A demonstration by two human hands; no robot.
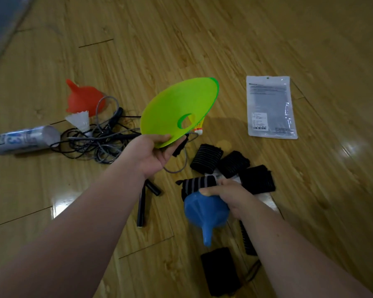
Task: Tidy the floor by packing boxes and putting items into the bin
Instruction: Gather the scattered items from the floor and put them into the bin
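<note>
Nearest, a black folded cloth (220,272) lay on the wooden floor (310,39). Just above it the right grip (228,194) was curled round the rim of the blue funnel (207,209), held off the floor with its spout pointing back toward the camera. Black rope handles (142,207) lay to the left. Further out, the left grip (153,153) pinched the rim of the green cone disc (179,108), lifted and tilted in the air. Black wristbands (233,163) sat clustered beside the right grip. Beyond lay tangled cords (99,138), a shuttlecock tube (24,139) on its side, a white shuttlecock (80,121), a red funnel (84,100), and away to the right a plastic packet (270,107).
</note>
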